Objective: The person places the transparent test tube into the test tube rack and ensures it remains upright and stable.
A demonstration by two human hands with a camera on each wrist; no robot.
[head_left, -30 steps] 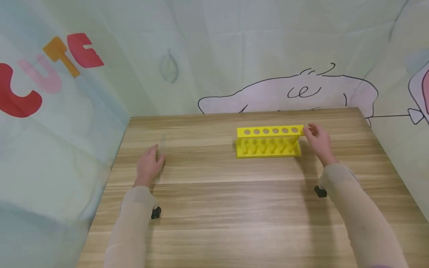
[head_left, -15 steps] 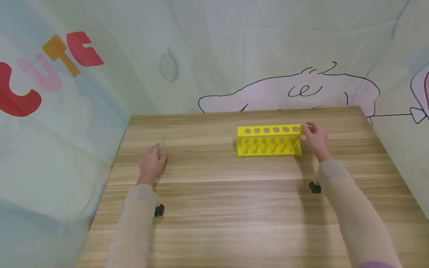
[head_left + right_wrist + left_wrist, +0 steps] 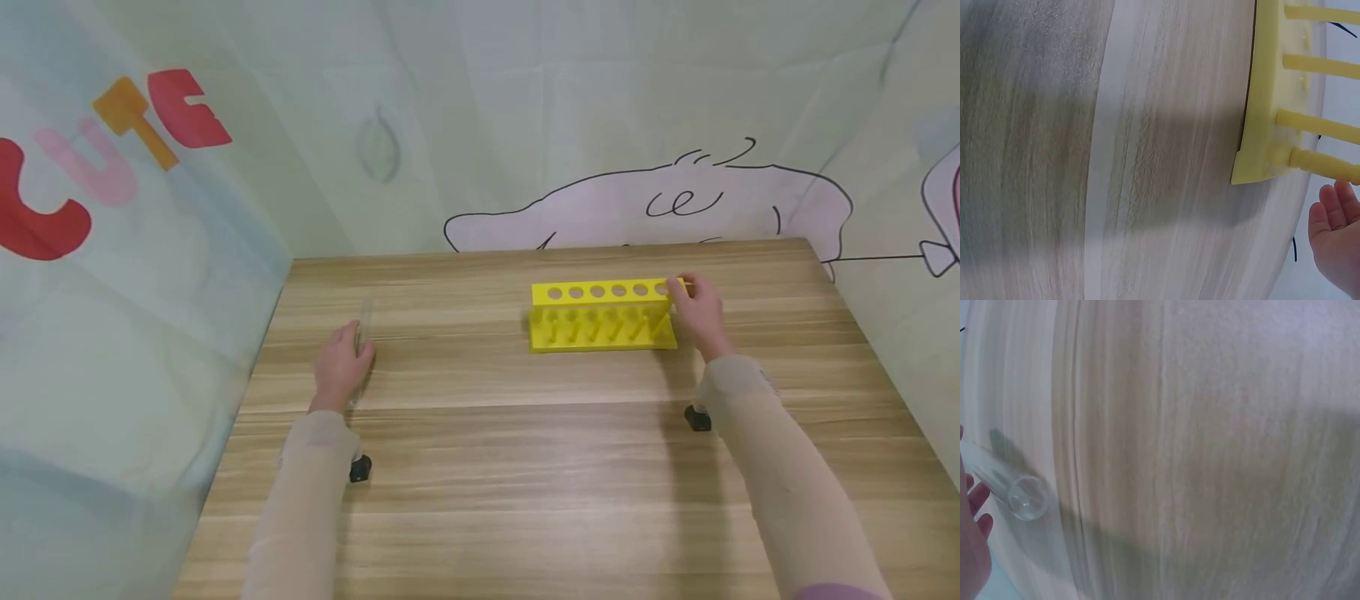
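Observation:
A clear test tube [image 3: 366,312] lies on the left part of the table. My left hand [image 3: 340,367] holds it, with the thumb on its right side and the fingers on its left. In the left wrist view, the round end of the tube [image 3: 1027,497] points away from the fingertips [image 3: 980,495]. Farther right stands a yellow test tube rack [image 3: 603,343], upright, with a row of holes on top and pegs on its base. My right hand [image 3: 701,312] grips the right end of its top bar, thumb in front. The right wrist view shows curled fingers [image 3: 1335,209] beside the rack's end post.
The wood-grain table [image 3: 480,483] ends at a printed cloth backdrop [image 3: 465,125] behind and at both sides. Small black wrist cameras [image 3: 360,468] hang under both sleeves.
My right hand has shifted left, its thumb now overlapping the end of the rack's top bar. My left hand has moved slightly right onto the test tube. Rack and tube stay about in place.

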